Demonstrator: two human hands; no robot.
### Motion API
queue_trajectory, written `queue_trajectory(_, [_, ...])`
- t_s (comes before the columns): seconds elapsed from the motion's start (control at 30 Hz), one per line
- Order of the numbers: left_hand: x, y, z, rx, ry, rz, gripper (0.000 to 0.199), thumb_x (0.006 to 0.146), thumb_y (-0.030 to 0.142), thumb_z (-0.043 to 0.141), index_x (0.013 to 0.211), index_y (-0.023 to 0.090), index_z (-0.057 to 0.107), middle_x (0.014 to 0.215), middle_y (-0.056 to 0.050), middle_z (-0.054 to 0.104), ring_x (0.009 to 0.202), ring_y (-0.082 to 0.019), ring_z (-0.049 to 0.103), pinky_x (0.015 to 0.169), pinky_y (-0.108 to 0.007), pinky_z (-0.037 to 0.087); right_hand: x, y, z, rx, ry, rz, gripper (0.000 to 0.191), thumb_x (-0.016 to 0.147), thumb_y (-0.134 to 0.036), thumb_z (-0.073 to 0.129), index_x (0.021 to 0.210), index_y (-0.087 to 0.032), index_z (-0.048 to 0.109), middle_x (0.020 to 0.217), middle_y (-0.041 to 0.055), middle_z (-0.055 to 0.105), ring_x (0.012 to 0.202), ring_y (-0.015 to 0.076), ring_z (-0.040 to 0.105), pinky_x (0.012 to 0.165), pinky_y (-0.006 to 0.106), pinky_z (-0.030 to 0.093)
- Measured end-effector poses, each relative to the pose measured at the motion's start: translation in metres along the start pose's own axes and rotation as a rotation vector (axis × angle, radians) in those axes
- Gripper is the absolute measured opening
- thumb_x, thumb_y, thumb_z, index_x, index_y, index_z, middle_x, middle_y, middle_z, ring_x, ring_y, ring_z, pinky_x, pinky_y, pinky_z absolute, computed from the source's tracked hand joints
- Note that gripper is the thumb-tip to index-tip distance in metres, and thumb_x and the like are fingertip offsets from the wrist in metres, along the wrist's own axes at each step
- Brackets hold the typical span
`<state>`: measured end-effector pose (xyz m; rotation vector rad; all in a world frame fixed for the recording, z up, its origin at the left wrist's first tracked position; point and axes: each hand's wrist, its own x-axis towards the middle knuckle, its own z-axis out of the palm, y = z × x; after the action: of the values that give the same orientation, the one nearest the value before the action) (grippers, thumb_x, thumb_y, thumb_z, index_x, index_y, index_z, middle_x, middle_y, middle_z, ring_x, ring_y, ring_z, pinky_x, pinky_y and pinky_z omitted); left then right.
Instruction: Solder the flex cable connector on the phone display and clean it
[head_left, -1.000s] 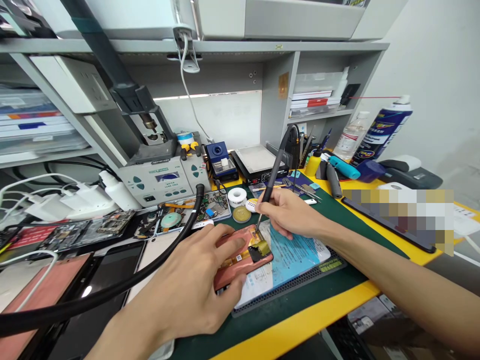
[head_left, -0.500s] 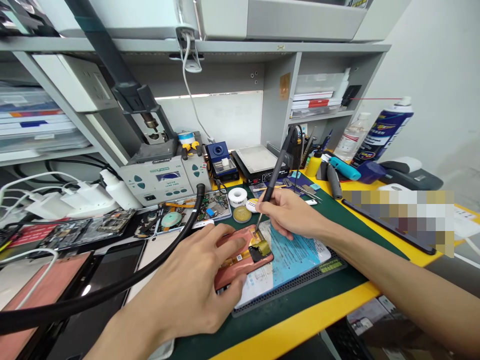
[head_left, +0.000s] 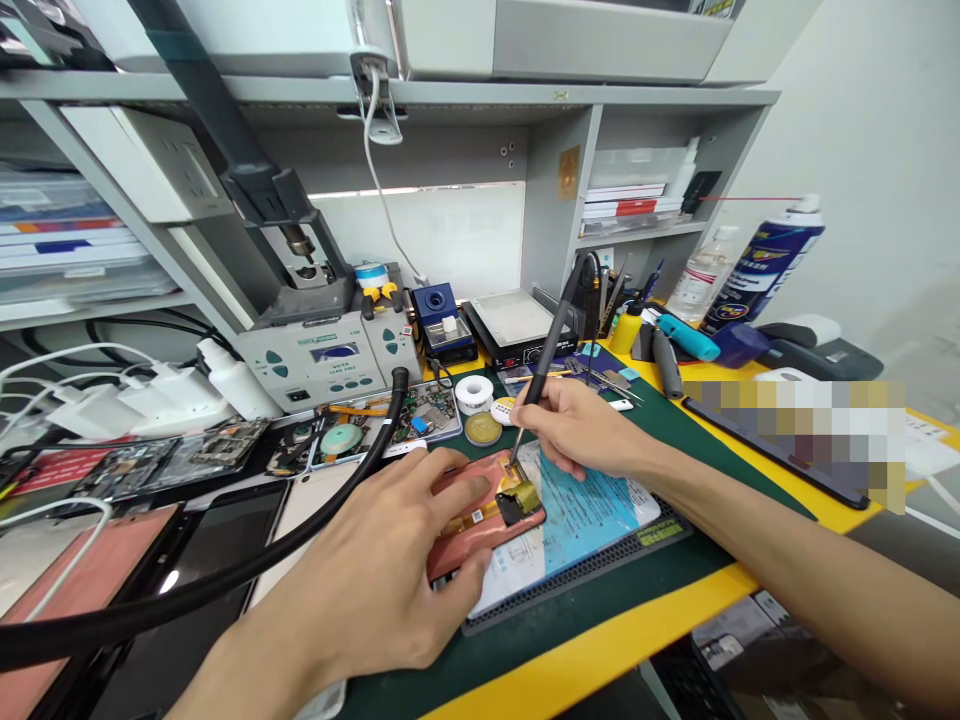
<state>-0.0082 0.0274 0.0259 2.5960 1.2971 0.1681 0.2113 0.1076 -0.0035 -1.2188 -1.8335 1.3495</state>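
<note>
A pen-shaped black soldering iron (head_left: 551, 345) is held in my right hand (head_left: 581, 425), pinched near its lower end. Its tip touches the gold flex area at the upper right end of a copper-coloured phone screen panel (head_left: 489, 537). My left hand (head_left: 382, 555) grips that panel from the left, thumb at the near edge and fingers across its face, covering its left part. A curled, gold-and-black flex piece (head_left: 519, 502) stands beside the tip. Beneath the panel lies a blue and white printed pad (head_left: 592, 500).
Solder wire (head_left: 475, 394) and a tin of amber paste (head_left: 483, 430) stand behind the panel. A thick black hose (head_left: 300, 545) crosses the left side from the hot-air station (head_left: 330, 360). A hot plate (head_left: 510, 320) sits at the back; a spray can (head_left: 765, 265) stands right.
Almost nothing differs. Both hands keep their places, and the iron's tip stays on the panel's gold area; the whole view has shifted very slightly.
</note>
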Motion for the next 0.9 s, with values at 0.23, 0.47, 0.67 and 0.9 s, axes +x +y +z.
queue_trajectory(0.23, [-0.0001,0.0,0.0001,0.0,-0.001,0.005,0.043,0.087,0.032,0.05,0.129,0.027,0.058,0.115,-0.008,0.057,0.101,-0.027,0.057,0.088,-0.045,0.049,-0.0007,-0.0016,0.0007,-0.02,0.008,0.0,0.016,0.092,-0.033,0.049,0.084,-0.019,0.052,0.035,-0.0072,0.049,0.025,0.0091,0.04,0.026,0.016,0.028])
queue_trajectory(0.47, [0.0007,-0.0007,0.0006,0.0,-0.005,-0.001,0.043,0.087,0.032,0.05,0.128,0.027,0.057,0.115,-0.008,0.056,0.1,-0.026,0.056,0.088,-0.045,0.049,-0.001,-0.0037,0.0014,-0.004,0.008,-0.012,0.015,0.092,-0.031,0.049,0.082,-0.02,0.051,0.034,-0.0081,0.048,0.025,0.0083,0.039,0.026,0.015,0.029])
queue_trajectory(0.67, [0.0011,-0.0006,-0.0006,0.0,-0.008,-0.002,0.041,0.087,0.032,0.05,0.127,0.028,0.058,0.115,-0.008,0.057,0.101,-0.026,0.056,0.088,-0.045,0.048,-0.0012,-0.0066,0.0014,0.006,0.016,-0.007,0.013,0.092,-0.028,0.049,0.081,-0.02,0.05,0.034,-0.0084,0.048,0.025,0.0079,0.039,0.026,0.014,0.028])
queue_trajectory(0.9, [0.0,-0.0005,0.0015,0.007,0.004,-0.002,0.043,0.087,0.033,0.05,0.129,0.029,0.057,0.12,-0.008,0.056,0.104,-0.027,0.057,0.09,-0.045,0.049,-0.0008,-0.0029,0.0017,0.008,0.014,-0.018,0.014,0.093,-0.027,0.048,0.081,-0.02,0.05,0.034,-0.0082,0.048,0.025,0.0079,0.038,0.026,0.014,0.026])
